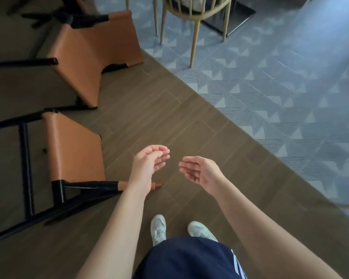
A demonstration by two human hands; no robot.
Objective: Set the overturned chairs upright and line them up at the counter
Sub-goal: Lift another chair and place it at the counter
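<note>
head view: two orange-seated chairs with black frames lie tipped over on the wooden floor, both to the person's left. the near chair is just beside the left forearm, and one of its black bars with a tan tip runs under the wrist towards the feet. the far chair lies just beyond it, the two frames almost touching. no counter is in sight.

the left hand and right hand hang in front of the body, palms turned towards each other, fingers loosely bent, holding nothing and touching neither chair. neither chair has been righted yet.

likely trouble from here:
- the near chair's legs splay close to the shoes, so a step left could catch a foot.
- lifting by the soft orange seat and not the frame may let the chair sag or twist out of the grip.
- swinging the near chair up may knock its legs into the far chair, since they lie so close.
- dragging the legs could scratch the floor, or catch at the edge of the patterned tile.
- the pale wooden chair stands upright behind and could be bumped.
</note>
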